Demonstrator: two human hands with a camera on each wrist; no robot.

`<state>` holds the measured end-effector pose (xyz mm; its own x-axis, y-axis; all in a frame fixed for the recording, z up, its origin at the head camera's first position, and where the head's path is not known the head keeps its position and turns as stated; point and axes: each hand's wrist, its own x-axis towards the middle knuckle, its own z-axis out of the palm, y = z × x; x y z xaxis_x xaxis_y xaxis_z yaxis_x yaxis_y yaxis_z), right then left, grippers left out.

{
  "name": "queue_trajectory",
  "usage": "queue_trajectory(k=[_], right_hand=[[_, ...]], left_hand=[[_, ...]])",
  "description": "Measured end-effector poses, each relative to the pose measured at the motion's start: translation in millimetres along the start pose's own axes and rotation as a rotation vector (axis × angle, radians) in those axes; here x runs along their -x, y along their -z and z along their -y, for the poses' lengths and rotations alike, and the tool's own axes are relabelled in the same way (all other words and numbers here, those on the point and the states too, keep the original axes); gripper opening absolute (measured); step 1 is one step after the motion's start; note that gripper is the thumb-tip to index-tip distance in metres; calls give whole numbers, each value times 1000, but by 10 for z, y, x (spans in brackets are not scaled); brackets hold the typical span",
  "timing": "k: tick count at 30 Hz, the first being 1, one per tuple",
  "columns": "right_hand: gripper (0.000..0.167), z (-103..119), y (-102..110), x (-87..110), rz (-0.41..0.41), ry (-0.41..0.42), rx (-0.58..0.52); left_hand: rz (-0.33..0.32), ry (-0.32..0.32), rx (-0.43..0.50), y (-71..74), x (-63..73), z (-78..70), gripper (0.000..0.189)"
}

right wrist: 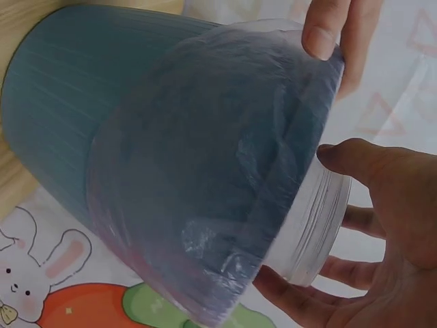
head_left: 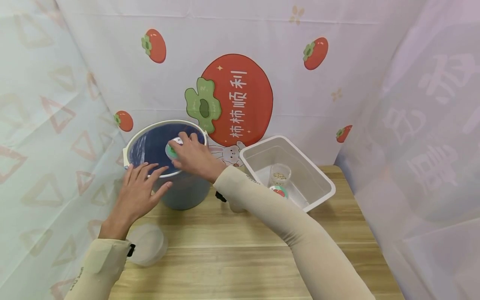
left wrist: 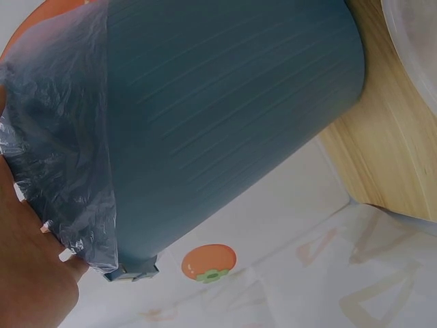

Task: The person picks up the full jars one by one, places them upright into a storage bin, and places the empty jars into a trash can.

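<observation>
A blue-grey trash bin (head_left: 183,195) stands upright at the back left, its mouth lined with a clear plastic bag (right wrist: 198,157) folded down over the outside. My right hand (head_left: 196,157) grips a clear plastic jar (right wrist: 311,225) with thumb and fingers spread round its sides, right at the bin's mouth. Part of a green and white label shows on the jar in the head view. At the near left rim of the bin, my left hand (head_left: 140,193) rests with its fingers extended and spread, touching the bagged edge.
Right of the bin, a white plastic tub (head_left: 318,200) holds a clear cup (head_left: 280,173) with small beige pieces and a round green-and-red label (head_left: 279,191). A translucent plastic container (head_left: 148,246) stands beside my left wrist on the wooden table (head_left: 225,258). Printed cloth walls enclose the table.
</observation>
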<state>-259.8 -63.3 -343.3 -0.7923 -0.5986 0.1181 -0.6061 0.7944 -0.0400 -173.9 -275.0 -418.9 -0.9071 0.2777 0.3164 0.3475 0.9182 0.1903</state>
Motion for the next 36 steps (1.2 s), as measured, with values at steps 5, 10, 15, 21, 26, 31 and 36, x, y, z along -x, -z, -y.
queue_trajectory(k=[5, 10, 15, 21, 26, 31, 36], right_hand=[[59, 14, -69, -5, 17, 4, 15], [57, 4, -98, 14, 31, 7, 11], [61, -12, -78, 55, 18, 12, 31], [61, -55, -57, 108, -25, 8, 63], [61, -108, -57, 164, -47, 0, 72], [61, -176, -65, 239, -62, -10, 69], [62, -266, -84, 351, -84, -39, 71]], left_hand=[[-8, -5, 4, -5, -4, -1, 56], [-12, -6, 5, -19, -5, 8, 56], [-7, -5, 3, -29, -9, 12, 56], [-8, -2, 9, -23, -16, 2, 55], [-15, -6, 5, -20, -17, 4, 54], [-23, -10, 6, -15, -18, 4, 54], [-27, -16, 6, -6, -15, 1, 54]])
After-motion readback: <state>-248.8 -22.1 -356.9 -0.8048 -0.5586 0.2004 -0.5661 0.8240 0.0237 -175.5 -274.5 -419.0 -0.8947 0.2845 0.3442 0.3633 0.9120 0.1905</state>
